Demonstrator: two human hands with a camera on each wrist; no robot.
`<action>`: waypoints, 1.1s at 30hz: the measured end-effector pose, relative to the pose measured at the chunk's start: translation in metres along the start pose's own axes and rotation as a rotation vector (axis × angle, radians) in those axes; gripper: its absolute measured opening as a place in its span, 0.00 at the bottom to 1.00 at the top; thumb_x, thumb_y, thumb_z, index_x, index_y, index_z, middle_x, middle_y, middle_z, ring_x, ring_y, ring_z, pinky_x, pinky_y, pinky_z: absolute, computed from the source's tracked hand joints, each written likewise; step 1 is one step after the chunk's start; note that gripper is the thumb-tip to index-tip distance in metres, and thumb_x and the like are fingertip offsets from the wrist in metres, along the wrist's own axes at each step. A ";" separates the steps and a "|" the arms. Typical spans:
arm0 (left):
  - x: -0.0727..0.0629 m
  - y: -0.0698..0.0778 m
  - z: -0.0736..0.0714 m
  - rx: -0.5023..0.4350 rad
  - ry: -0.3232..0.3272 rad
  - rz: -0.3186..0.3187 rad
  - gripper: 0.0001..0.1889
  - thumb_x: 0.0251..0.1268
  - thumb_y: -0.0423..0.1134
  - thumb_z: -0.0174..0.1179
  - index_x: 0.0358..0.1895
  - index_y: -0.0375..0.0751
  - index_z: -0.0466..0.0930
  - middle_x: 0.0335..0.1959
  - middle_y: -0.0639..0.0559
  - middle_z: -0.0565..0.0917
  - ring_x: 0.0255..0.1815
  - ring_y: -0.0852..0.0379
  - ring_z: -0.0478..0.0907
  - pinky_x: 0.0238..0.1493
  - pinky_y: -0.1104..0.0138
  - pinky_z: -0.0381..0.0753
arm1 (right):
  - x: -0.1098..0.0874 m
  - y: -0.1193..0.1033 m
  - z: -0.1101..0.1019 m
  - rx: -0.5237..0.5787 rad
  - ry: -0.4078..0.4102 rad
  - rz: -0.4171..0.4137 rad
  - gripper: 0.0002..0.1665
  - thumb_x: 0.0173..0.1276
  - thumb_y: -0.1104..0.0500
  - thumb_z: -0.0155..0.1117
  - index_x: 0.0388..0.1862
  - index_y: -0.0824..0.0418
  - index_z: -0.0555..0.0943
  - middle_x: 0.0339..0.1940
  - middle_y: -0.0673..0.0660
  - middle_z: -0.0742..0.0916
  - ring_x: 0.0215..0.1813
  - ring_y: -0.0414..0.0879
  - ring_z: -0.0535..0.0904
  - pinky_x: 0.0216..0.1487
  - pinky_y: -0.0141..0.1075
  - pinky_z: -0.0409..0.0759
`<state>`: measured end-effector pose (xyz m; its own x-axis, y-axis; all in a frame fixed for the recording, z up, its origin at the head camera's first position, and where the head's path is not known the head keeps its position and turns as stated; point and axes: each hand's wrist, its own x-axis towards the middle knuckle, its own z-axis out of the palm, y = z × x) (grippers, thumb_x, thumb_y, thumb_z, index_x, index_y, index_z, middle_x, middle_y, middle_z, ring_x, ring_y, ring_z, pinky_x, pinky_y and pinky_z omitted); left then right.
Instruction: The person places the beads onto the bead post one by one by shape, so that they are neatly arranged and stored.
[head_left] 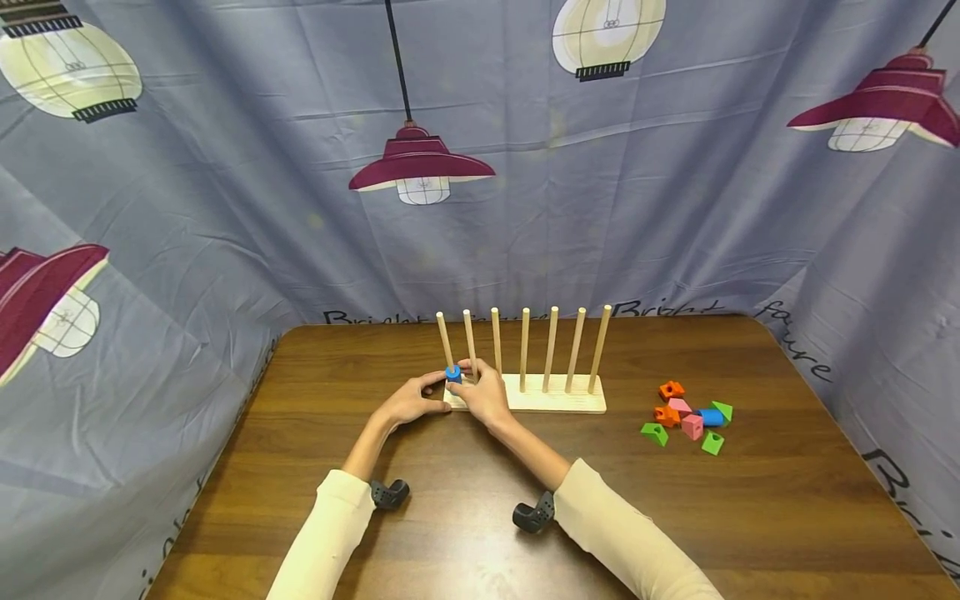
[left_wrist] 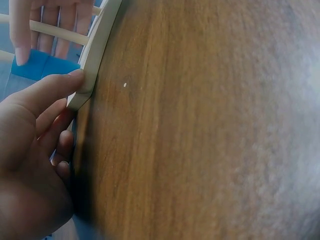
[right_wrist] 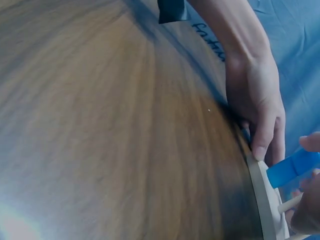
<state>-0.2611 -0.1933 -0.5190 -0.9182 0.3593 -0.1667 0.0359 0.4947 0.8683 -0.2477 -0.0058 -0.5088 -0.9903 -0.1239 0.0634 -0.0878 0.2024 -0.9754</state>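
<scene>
A pale wooden rack (head_left: 555, 402) with a row of upright pegs stands toward the back of the table. Around its leftmost peg (head_left: 446, 342) sits a blue cylinder (head_left: 453, 374), low by the base; a seam crosses it in the left wrist view. My left hand (head_left: 408, 403) holds the rack's left end, thumb (left_wrist: 75, 75) on the front edge and fingers behind. From the right, my right hand (head_left: 487, 397) pinches the blue cylinder, a fingertip (left_wrist: 21, 56) against its upper part. Its other fingers pass behind the peg, partly hidden.
To the right lies a loose group of blocks: orange pieces (head_left: 671, 389), pink pieces (head_left: 693, 427), green pieces (head_left: 655, 433) and another blue cylinder (head_left: 710, 417). A printed curtain (head_left: 480, 250) hangs along the back of the wooden table (head_left: 465, 517).
</scene>
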 end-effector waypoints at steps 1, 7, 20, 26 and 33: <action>0.000 0.000 0.000 0.001 0.004 0.000 0.37 0.61 0.37 0.69 0.73 0.32 0.65 0.72 0.34 0.65 0.65 0.35 0.63 0.64 0.44 0.64 | -0.002 0.000 -0.002 -0.022 -0.009 0.001 0.30 0.63 0.61 0.74 0.62 0.68 0.76 0.60 0.67 0.81 0.65 0.64 0.73 0.64 0.57 0.69; -0.002 0.001 0.001 0.003 0.005 -0.011 0.37 0.61 0.37 0.69 0.73 0.33 0.65 0.73 0.35 0.65 0.65 0.36 0.63 0.65 0.45 0.63 | -0.023 -0.001 -0.022 -0.131 -0.101 0.010 0.43 0.66 0.56 0.71 0.74 0.70 0.64 0.69 0.72 0.73 0.70 0.67 0.66 0.67 0.58 0.64; -0.001 0.000 -0.001 0.008 -0.001 -0.004 0.38 0.62 0.37 0.69 0.74 0.34 0.64 0.74 0.35 0.63 0.66 0.36 0.62 0.66 0.45 0.62 | -0.068 0.009 -0.133 -0.235 -0.221 -0.121 0.19 0.69 0.63 0.67 0.57 0.70 0.81 0.55 0.63 0.85 0.56 0.58 0.82 0.57 0.48 0.78; -0.002 0.000 -0.001 0.011 -0.007 0.002 0.38 0.62 0.38 0.69 0.74 0.32 0.63 0.74 0.33 0.62 0.66 0.34 0.61 0.66 0.43 0.62 | -0.091 0.017 -0.202 -0.234 -0.060 -0.123 0.17 0.69 0.65 0.67 0.54 0.72 0.81 0.50 0.67 0.86 0.51 0.54 0.84 0.52 0.35 0.79; -0.001 0.000 0.000 0.003 0.001 -0.011 0.38 0.61 0.37 0.69 0.74 0.33 0.64 0.74 0.33 0.63 0.67 0.34 0.62 0.66 0.44 0.62 | -0.115 0.034 -0.267 -0.358 0.165 -0.189 0.14 0.69 0.67 0.67 0.52 0.70 0.83 0.45 0.69 0.87 0.43 0.28 0.81 0.43 0.20 0.75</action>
<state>-0.2597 -0.1933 -0.5185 -0.9189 0.3530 -0.1761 0.0266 0.5009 0.8651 -0.1661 0.2744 -0.4929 -0.9545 -0.0399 0.2955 -0.2726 0.5186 -0.8104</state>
